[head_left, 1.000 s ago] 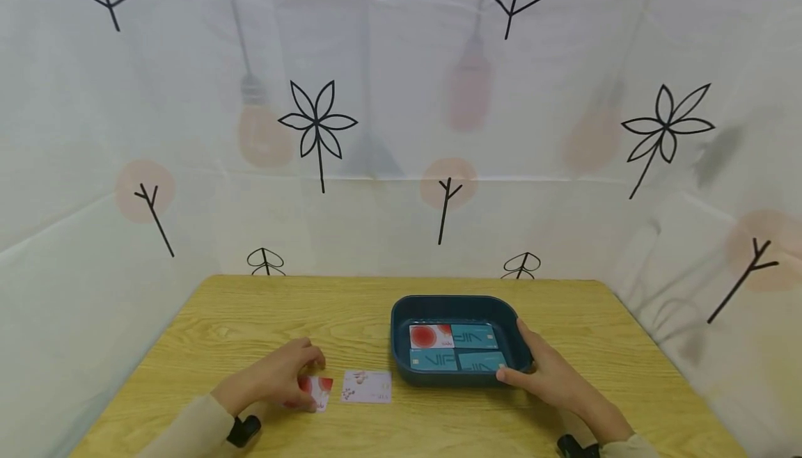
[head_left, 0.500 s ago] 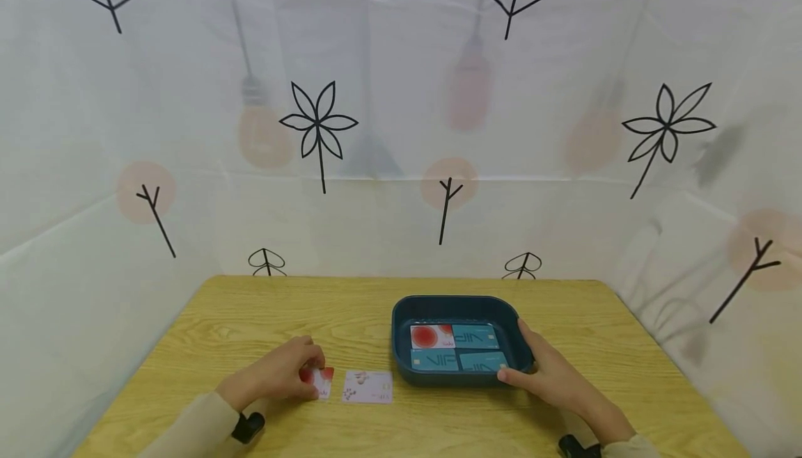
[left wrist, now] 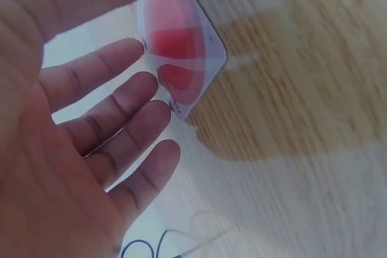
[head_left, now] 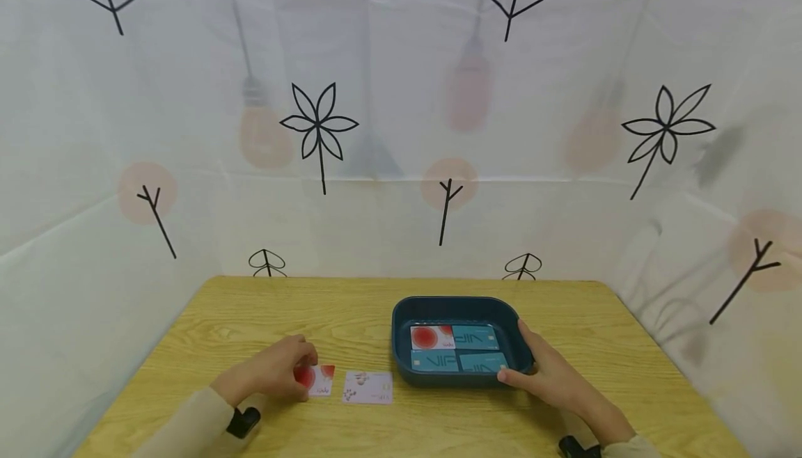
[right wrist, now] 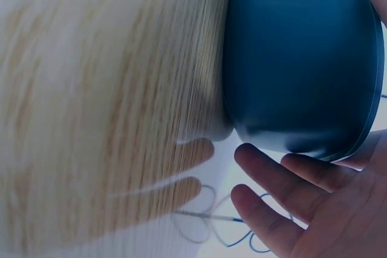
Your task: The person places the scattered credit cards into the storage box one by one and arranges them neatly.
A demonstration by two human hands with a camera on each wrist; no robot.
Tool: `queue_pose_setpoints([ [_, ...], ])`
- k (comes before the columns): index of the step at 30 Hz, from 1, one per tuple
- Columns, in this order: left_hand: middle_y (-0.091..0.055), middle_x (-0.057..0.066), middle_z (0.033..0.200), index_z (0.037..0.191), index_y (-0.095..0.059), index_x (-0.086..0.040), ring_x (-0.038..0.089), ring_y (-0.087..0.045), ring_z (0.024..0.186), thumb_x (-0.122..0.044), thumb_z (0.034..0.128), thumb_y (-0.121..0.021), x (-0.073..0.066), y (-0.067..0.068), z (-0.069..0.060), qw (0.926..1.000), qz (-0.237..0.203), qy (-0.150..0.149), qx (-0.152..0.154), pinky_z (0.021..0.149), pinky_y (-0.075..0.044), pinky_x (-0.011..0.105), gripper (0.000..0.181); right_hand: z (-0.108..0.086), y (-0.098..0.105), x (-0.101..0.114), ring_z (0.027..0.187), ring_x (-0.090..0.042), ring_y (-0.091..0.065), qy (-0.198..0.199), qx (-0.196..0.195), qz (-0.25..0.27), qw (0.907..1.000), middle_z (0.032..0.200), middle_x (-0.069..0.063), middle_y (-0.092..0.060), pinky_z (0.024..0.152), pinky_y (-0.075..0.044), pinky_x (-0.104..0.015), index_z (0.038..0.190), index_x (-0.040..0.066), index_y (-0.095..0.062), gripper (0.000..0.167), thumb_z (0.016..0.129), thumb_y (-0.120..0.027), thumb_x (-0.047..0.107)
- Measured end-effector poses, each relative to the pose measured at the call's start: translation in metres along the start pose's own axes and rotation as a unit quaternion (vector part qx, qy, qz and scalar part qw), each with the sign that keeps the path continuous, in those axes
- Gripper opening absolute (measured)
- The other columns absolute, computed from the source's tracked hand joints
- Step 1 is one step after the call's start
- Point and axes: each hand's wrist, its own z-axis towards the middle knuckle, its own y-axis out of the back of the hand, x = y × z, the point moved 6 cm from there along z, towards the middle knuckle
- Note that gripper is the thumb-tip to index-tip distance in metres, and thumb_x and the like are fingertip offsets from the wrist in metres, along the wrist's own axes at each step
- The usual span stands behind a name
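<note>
In the head view, my left hand point(head_left: 269, 373) is at the left end of a white card with red circles point(head_left: 321, 381), which lies on the table. In the left wrist view, the fingers point(left wrist: 145, 119) of that hand are spread and gently bent beside the card point(left wrist: 178, 46), with the thumb over its top end. A pale flowered card point(head_left: 367, 387) lies just to the right. My right hand point(head_left: 554, 374) grips the near right corner of a dark blue tray point(head_left: 460, 378), its thumb on the front wall. Several cards lie flat inside, one red and white point(head_left: 431, 337).
The wooden table point(head_left: 301, 305) ends at a white cloth backdrop point(head_left: 376, 228) with plant drawings, which also hangs at both sides. The tray stands right of the two loose cards.
The red-circled card has turned straighter and shifted slightly away from me. My left hand has drawn back a little to the left, uncovering more of it. My right hand and the tray stay put.
</note>
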Motion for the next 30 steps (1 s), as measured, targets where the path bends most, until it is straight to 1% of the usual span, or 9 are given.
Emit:
queue_pose_setpoints([
  [4, -0.046, -0.003, 0.087, 0.094, -0.060, -0.012, 0.015, -0.042, 0.080, -0.026, 0.0665, -0.084, 0.0018, 0.0008, -0.0008, 0.9999, 0.003, 0.010, 0.005, 0.070, -0.041, 0.031, 0.039, 0.0000, 0.0000, -0.0005, 0.136, -0.051, -0.018, 0.001, 0.000, 0.002, 1.0000, 0.153, -0.030, -0.014, 0.098, -0.026, -0.068, 0.151, -0.003, -0.006, 0.104, 0.085, -0.066, 0.051],
  [11, -0.045, -0.002, 0.085, 0.090, -0.058, -0.011, 0.014, -0.041, 0.078, -0.023, 0.0654, -0.086, 0.0005, 0.0019, 0.0002, 1.0000, -0.001, 0.006, 0.006, 0.067, -0.039, 0.028, 0.039, 0.0004, 0.0007, 0.0003, 0.136, -0.051, -0.018, -0.004, -0.002, -0.004, 1.0000, 0.152, -0.030, -0.014, 0.099, -0.026, -0.068, 0.151, -0.003, -0.007, 0.105, 0.084, -0.066, 0.051],
  [17, -0.045, -0.003, 0.085, 0.090, -0.056, -0.013, 0.015, -0.040, 0.080, -0.023, 0.0661, -0.087, 0.0031, -0.0012, 0.0013, 0.9996, -0.009, 0.024, 0.014, 0.067, -0.038, 0.028, 0.040, 0.0004, 0.0000, 0.0004, 0.136, -0.052, -0.018, -0.009, 0.003, -0.002, 1.0000, 0.152, -0.030, -0.014, 0.099, -0.025, -0.068, 0.151, -0.003, -0.006, 0.105, 0.084, -0.066, 0.052],
  [19, -0.045, -0.002, 0.086, 0.090, -0.055, -0.013, 0.016, -0.040, 0.081, -0.022, 0.0660, -0.087, 0.0038, -0.0018, 0.0012, 0.9995, -0.014, 0.026, 0.013, 0.067, -0.037, 0.028, 0.041, 0.0007, -0.0003, 0.0001, 0.136, -0.052, -0.017, -0.010, 0.004, 0.000, 0.9999, 0.152, -0.031, -0.014, 0.099, -0.025, -0.068, 0.151, -0.003, -0.006, 0.105, 0.084, -0.066, 0.052],
  [24, -0.046, -0.001, 0.086, 0.092, -0.053, -0.012, 0.015, -0.040, 0.080, -0.021, 0.0665, -0.086, 0.0028, -0.0009, -0.0002, 0.9995, -0.025, 0.017, 0.008, 0.067, -0.037, 0.027, 0.043, 0.0007, -0.0007, -0.0007, 0.136, -0.052, -0.017, -0.012, 0.006, 0.003, 0.9999, 0.153, -0.030, -0.013, 0.099, -0.025, -0.068, 0.151, -0.002, -0.005, 0.105, 0.084, -0.066, 0.051],
  [30, -0.047, -0.002, 0.087, 0.095, -0.054, -0.014, 0.014, -0.041, 0.081, -0.021, 0.0675, -0.085, 0.0017, 0.0006, -0.0013, 0.9997, -0.025, 0.004, -0.002, 0.067, -0.038, 0.026, 0.042, 0.0011, -0.0001, -0.0002, 0.137, -0.052, -0.016, -0.011, 0.005, 0.004, 0.9999, 0.153, -0.030, -0.012, 0.099, -0.025, -0.069, 0.152, -0.001, -0.005, 0.105, 0.084, -0.066, 0.051],
])
